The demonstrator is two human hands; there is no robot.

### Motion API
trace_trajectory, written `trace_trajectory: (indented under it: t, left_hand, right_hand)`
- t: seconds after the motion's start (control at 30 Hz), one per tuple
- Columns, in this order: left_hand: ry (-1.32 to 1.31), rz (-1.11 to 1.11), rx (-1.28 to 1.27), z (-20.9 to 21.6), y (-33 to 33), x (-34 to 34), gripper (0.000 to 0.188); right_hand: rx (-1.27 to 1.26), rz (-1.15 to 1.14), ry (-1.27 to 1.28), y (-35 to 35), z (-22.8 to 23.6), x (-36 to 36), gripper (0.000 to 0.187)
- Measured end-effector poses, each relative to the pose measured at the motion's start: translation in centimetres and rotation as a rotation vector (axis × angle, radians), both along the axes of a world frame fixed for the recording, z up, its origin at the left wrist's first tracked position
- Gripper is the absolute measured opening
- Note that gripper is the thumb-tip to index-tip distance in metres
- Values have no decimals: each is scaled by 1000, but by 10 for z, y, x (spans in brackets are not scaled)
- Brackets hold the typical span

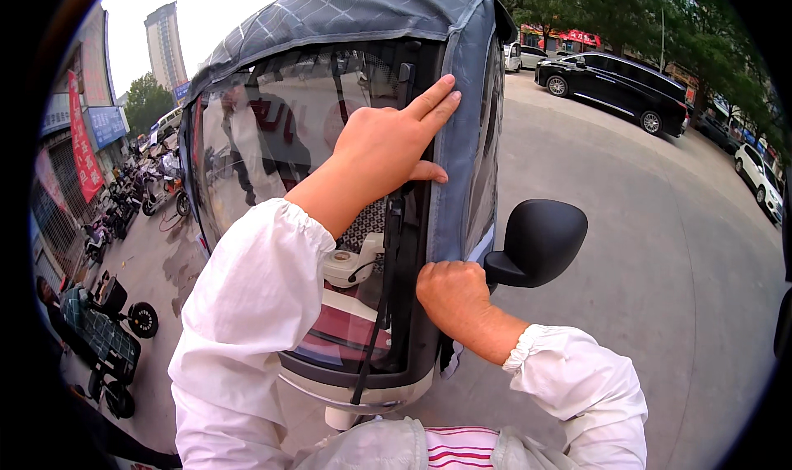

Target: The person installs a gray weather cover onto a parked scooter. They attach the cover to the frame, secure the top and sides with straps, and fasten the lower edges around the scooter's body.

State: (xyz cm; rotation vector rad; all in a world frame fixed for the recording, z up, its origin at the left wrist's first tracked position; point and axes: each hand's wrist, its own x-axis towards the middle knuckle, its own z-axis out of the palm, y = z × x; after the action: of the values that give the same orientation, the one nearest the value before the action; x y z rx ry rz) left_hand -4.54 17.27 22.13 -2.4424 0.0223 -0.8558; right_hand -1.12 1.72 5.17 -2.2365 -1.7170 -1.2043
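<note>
A grey quilted fabric cover point(379, 8) lies over the roof and front edge of a small enclosed vehicle. My left hand point(388, 144) presses on the cover's side strip beside the windshield point(289, 124), its fingers stretched out and thumb apart. Lower down, next to the black side mirror point(544, 243), my right hand point(458, 297) is closed at the lower part of that strip; its fingertips are hidden. A black wiper point(381, 305) stands upright on the glass. Through the windshield show a white steering part and a dark red panel.
Parked scooters point(120, 214) line the left side, and a three-wheeler point(103, 338) stands nearer, with a person beside it. Grey pavement point(610, 223) stretches to the right. A black van point(615, 91) and a white car point(759, 181) are parked beyond it, under trees.
</note>
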Motion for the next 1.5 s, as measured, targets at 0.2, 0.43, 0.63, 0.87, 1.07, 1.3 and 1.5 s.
trace_trajectory:
  t: [0.2,0.43,0.63,0.87,1.07,1.3,1.5]
  left_hand:
    - [67,130,109,-28,-20,-6,94]
    - [83,77,256,-90,-23,-31,81]
    - [78,29,416,-136,-19,-60,68]
    - [194,-2,520,-172,-21,-83,51]
    - [374,-28,113,-166,-41,-96,45]
    - [311,-63,-875,-233,-66,-91,33]
    - [146,-23,-1333,-281,-85,-64,37]
  right_hand:
    - [49,-38,43,3,-9,0,9]
    - [275,-138,150,17,-38,-9,36]
    - [17,106,717,6,-134,-98,49]
    - [104,11,1069,-50,-182,-101,41]
    - [628,-157,867,-64,-160,-40,41]
    - [409,-101,543,-37,-160,-2,43]
    - [196,-84,467,-52,-166,-3,38]
